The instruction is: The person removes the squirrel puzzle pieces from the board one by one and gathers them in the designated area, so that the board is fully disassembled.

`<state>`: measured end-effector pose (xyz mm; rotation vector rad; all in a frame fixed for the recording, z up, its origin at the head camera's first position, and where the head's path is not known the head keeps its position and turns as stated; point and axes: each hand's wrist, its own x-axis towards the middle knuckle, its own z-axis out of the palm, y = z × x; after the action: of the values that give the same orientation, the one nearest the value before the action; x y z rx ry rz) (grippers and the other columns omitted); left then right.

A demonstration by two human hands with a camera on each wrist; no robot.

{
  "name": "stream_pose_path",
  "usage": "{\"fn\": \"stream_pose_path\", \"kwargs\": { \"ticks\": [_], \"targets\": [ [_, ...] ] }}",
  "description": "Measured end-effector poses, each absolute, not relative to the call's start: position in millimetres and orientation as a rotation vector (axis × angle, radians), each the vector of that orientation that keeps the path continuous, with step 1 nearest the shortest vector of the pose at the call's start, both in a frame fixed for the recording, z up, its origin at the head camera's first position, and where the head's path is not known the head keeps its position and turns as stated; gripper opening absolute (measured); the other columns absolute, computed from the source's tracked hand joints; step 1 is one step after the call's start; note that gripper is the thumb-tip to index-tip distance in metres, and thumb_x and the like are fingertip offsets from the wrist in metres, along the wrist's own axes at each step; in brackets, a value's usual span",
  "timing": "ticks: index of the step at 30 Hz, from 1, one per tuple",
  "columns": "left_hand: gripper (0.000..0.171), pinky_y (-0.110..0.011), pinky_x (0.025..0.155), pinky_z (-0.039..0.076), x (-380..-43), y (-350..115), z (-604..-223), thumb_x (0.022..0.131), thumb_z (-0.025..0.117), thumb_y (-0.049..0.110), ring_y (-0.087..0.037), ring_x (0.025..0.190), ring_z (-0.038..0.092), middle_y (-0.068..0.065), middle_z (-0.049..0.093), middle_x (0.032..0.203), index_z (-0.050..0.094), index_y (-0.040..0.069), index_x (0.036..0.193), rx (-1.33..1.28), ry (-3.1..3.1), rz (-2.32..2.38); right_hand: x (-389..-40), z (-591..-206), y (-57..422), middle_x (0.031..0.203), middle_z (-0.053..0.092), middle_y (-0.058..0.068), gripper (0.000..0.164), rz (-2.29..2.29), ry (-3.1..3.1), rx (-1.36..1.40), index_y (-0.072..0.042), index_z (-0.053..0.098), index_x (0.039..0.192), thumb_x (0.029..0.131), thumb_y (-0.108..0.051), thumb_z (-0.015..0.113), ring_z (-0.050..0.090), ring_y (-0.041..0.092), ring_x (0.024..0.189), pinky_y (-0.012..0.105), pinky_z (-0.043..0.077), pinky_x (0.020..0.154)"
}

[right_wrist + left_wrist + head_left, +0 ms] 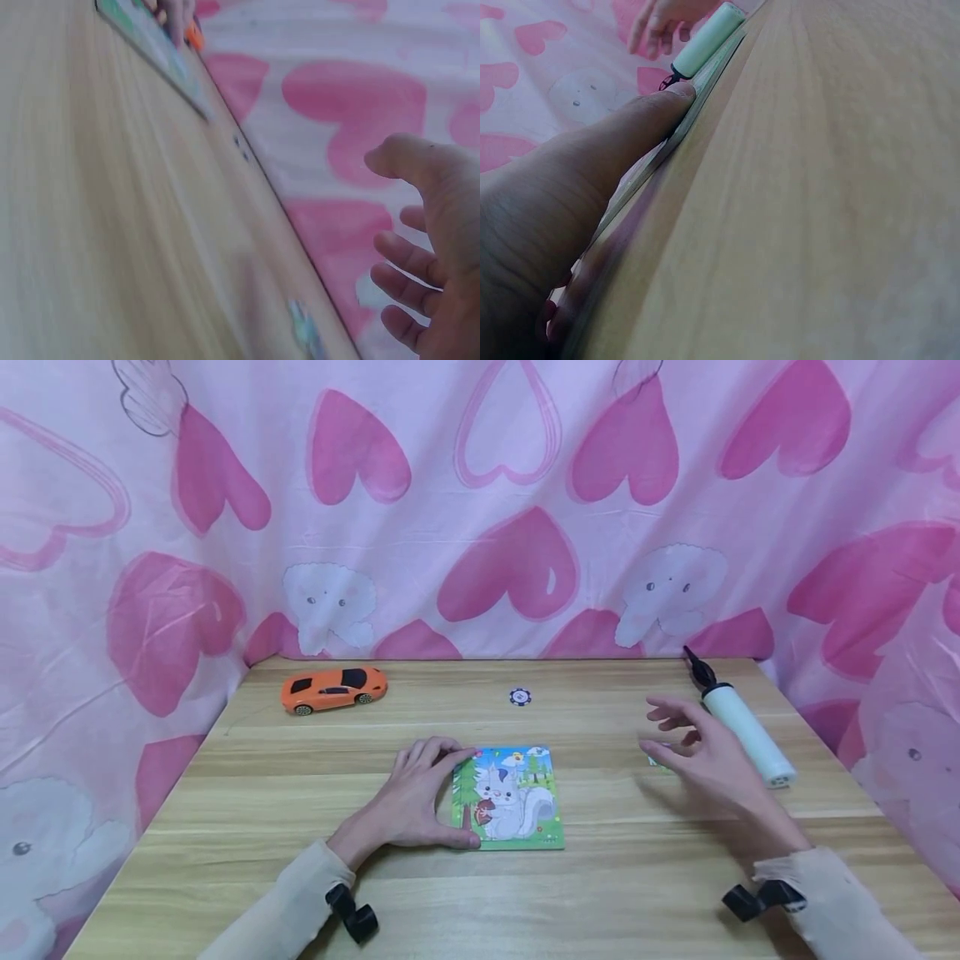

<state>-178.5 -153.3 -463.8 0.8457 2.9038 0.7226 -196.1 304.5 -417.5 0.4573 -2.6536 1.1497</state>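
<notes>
A square picture board (517, 797) with a squirrel holding a nut lies flat on the wooden table. My left hand (420, 793) rests at its left side, thumb along the lower edge and forefinger at the upper left corner. In the left wrist view the thumb (645, 116) lies fairly straight on the board. My right hand (701, 756) hovers off to the right, fingers spread and loosely bent, holding nothing. Partly hidden behind its thumb, a small green-and-white piece (657, 763) lies on the table; it also shows, blurred, in the right wrist view.
A pale green hand pump (750, 735) with a black nozzle lies just beyond my right hand. An orange toy car (334, 690) stands at the back left. A blue-and-white chip (520, 697) lies at the back middle. A pink heart-patterned curtain (510, 568) hangs behind the table.
</notes>
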Motion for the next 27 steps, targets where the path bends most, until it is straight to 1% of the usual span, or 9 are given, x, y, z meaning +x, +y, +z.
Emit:
{"fn": "stream_pose_path", "kwargs": {
  "ticks": [5,8,11,15,17,21,23,27],
  "targets": [
    [0.128,-0.062,0.126,0.025,-178.1,-152.8,-464.5,0.069,0.083,0.092,-0.028,0.151,0.036,-0.002,0.041,0.164,0.044,0.027,0.172,0.861,2.912,0.719,-195.0,-407.1,276.2,0.132,0.075,0.008,0.064,1.195,-2.578,0.468,-0.017,0.062,0.157,0.099,-0.02,0.088,0.065,0.017,0.114,0.026,0.048,0.088],
    [0.128,-0.062,0.127,0.024,-177.8,-152.8,-464.6,0.069,0.084,0.092,-0.028,0.151,0.036,-0.002,0.041,0.164,0.044,0.027,0.172,0.862,2.913,0.72,-194.6,-403.5,259.2,0.132,0.075,0.007,0.064,1.22,-2.573,0.485,-0.017,0.062,0.156,0.098,-0.021,0.089,0.065,0.02,0.113,0.029,0.049,0.088],
    [0.128,-0.063,0.127,0.024,-177.4,-152.8,-464.3,0.069,0.084,0.091,-0.029,0.152,0.036,-0.002,0.041,0.164,0.044,0.027,0.172,0.86,2.912,0.724,-193.3,-401.5,243.0,0.132,0.075,0.006,0.065,1.225,-2.604,0.495,-0.018,0.062,0.156,0.097,-0.025,0.09,0.066,0.024,0.113,0.035,0.05,0.089],
    [0.128,-0.063,0.127,0.023,-177.3,-152.8,-464.0,0.069,0.084,0.091,-0.029,0.152,0.036,-0.002,0.041,0.164,0.045,0.026,0.172,0.864,2.912,0.726,-192.2,-403.3,225.4,0.131,0.075,0.006,0.066,1.278,-2.621,0.528,-0.02,0.062,0.155,0.096,-0.027,0.091,0.067,0.032,0.113,0.044,0.051,0.092],
    [0.127,-0.063,0.127,0.024,-177.6,-152.6,-464.2,0.069,0.084,0.091,-0.029,0.151,0.036,-0.002,0.042,0.164,0.045,0.026,0.172,0.867,2.912,0.722,-191.0,-406.2,218.2,0.132,0.075,0.007,0.066,1.31,-2.62,0.552,-0.02,0.063,0.154,0.095,-0.027,0.092,0.067,0.032,0.113,0.046,0.051,0.093],
    [0.127,-0.062,0.126,0.025,-178.2,-152.5,-464.4,0.069,0.083,0.092,-0.028,0.151,0.036,-0.002,0.041,0.164,0.044,0.027,0.172,0.862,2.908,0.718,-186.0,-413.5,205.1,0.132,0.074,0.005,0.067,1.349,-2.65,0.588,-0.021,0.063,0.154,0.095,-0.028,0.092,0.066,0.025,0.114,0.051,0.051,0.096],
    [0.127,-0.062,0.126,0.025,-178.3,-152.7,-464.2,0.069,0.083,0.092,-0.028,0.151,0.036,-0.001,0.041,0.164,0.044,0.028,0.172,0.858,2.906,0.718,-183.2,-417.9,199.7,0.133,0.073,0.005,0.067,1.377,-2.676,0.597,-0.021,0.062,0.155,0.095,-0.028,0.092,0.065,0.024,0.115,0.052,0.051,0.098],
    [0.128,-0.062,0.125,0.026,-178.1,-153.2,-464.0,0.069,0.082,0.094,-0.029,0.151,0.036,-0.002,0.041,0.164,0.044,0.028,0.172,0.855,2.909,0.709,-178.9,-427.6,190.9,0.131,0.073,0.004,0.068,1.414,-2.716,0.618,-0.02,0.062,0.155,0.094,-0.029,0.093,0.065,0.025,0.115,0.051,0.052,0.1]
  ]
}}
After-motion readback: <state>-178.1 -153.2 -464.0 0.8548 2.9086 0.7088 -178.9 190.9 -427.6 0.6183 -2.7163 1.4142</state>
